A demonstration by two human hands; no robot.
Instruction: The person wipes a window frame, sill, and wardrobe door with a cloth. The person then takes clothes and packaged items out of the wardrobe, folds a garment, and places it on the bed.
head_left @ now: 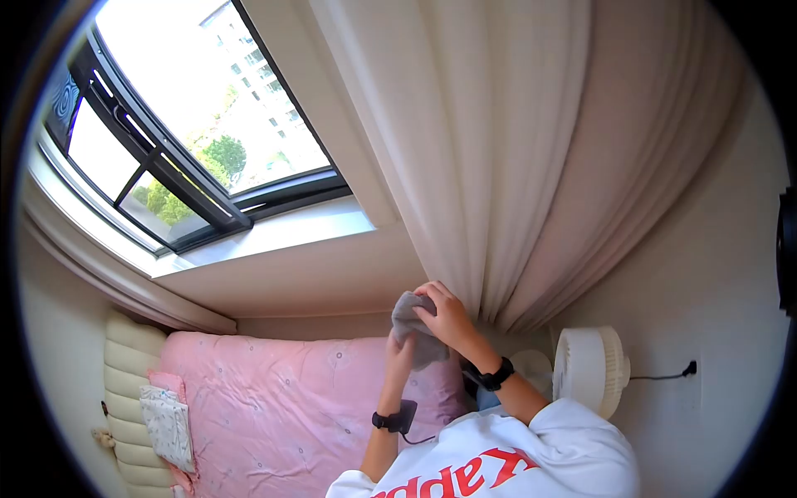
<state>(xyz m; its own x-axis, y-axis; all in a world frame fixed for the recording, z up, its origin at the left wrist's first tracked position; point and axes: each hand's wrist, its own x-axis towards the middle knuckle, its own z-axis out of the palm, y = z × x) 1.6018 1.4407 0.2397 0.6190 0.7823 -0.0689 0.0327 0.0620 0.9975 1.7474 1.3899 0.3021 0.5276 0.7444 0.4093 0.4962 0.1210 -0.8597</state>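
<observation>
A soft grey cloth (427,352) is bunched between my two hands, above the edge of the pink bed. My left hand (402,350) grips it from the lower left, fingers closed on the fabric. From the upper right, my right hand (447,315) holds the cloth's top part, with thumb and fingers bent over it. Part of the cloth hangs down between my forearms. Each wrist wears a black band, and the left one carries a dark box with a cable.
The bed (274,390) has a pink sheet, a patterned pillow (168,423) and a cream headboard (137,398). Long curtains (498,166) hang ahead, beside a window (207,124) with a white sill (290,235). A white fan (585,369) stands at my right, near a plugged-in cord (664,378).
</observation>
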